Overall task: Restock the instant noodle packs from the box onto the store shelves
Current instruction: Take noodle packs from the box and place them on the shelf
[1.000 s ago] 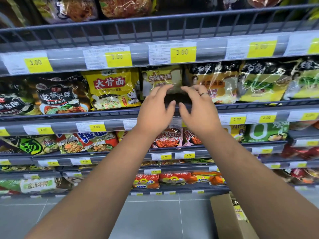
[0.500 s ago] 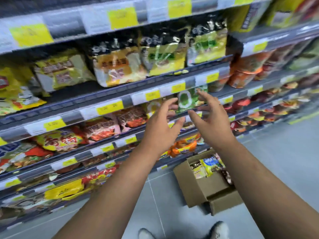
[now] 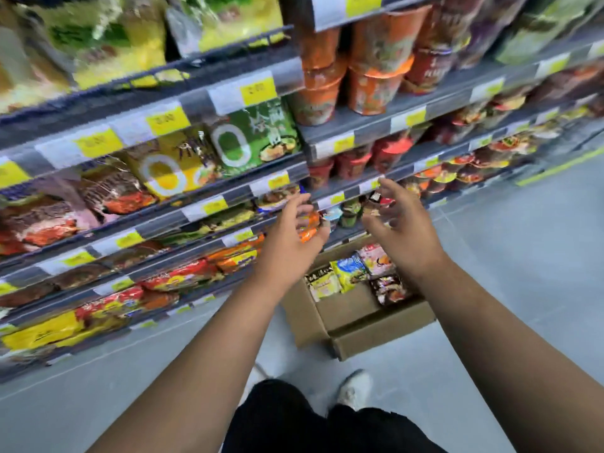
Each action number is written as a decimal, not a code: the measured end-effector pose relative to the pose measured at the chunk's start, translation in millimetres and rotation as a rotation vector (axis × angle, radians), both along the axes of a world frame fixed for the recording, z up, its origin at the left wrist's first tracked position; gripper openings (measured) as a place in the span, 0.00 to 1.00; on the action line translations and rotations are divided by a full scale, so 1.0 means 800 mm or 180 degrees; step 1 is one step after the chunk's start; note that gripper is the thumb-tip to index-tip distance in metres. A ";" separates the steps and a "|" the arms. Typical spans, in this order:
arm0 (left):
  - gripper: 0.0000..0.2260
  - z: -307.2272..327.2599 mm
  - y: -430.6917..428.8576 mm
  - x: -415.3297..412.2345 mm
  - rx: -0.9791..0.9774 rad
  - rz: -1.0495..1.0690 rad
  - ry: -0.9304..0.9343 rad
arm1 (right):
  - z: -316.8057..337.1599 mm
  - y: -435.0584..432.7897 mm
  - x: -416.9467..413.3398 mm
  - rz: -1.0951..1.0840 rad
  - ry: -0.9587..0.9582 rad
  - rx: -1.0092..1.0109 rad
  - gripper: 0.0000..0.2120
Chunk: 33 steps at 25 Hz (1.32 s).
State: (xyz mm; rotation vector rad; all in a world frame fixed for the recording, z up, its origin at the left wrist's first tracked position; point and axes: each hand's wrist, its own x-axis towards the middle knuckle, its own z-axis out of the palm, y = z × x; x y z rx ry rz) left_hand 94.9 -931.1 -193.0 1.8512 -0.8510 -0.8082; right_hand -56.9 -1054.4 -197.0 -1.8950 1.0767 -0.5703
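Grey floor tiles [image 3: 510, 276] down below, and on them sits the open cardboard box [image 3: 376, 336], close to the foot of the shelves [image 3: 163, 220]. The noodle packs [image 3: 351, 273] stand on edge inside it, packed close. Both hands hover over it in this view, empty: left hand [image 3: 287, 243] and right hand [image 3: 403, 235] with fingers spread and loosely curved, palms facing, touching nothing. Danger from here, I'd say: those glossy wrappers look slick, so a two-handed scoop of too many could let one squirt out onto the floor. A white shoe [image 3: 354, 387] stands near the box, so a careless step might kick it. Shelf labels are too blurred to read, so picking the wrong row is probably the real trap.
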 end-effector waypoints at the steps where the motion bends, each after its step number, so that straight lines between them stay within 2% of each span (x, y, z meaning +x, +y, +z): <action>1: 0.25 -0.010 -0.008 -0.007 0.0136 -0.0031 0.0006 | -0.012 -0.010 -0.011 -0.0029 0.0076 0.0073 0.30; 7: 0.26 -0.109 -0.054 -0.017 0.0719 -0.0051 0.0306 | -0.101 -0.071 -0.055 -0.0315 0.0456 0.0537 0.26; 14: 0.24 -0.275 -0.104 -0.018 0.1256 0.0208 0.0583 | -0.273 -0.125 -0.082 -0.0412 0.0853 0.0794 0.27; 22: 0.24 -0.518 -0.114 -0.069 0.1918 0.0650 0.0665 | -0.526 -0.178 -0.135 -0.0014 0.1406 0.1159 0.27; 24: 0.24 -0.582 -0.116 -0.078 0.2057 0.0762 0.0658 | -0.595 -0.194 -0.159 0.0047 0.1529 0.1209 0.30; 30: 0.36 -0.776 -0.121 -0.073 0.2380 0.1034 0.0938 | -0.797 -0.230 -0.205 0.0311 0.2594 0.1387 0.35; 33: 0.35 -0.854 -0.118 -0.062 0.2614 0.1140 0.0905 | -0.867 -0.241 -0.205 0.0253 0.2912 0.1610 0.37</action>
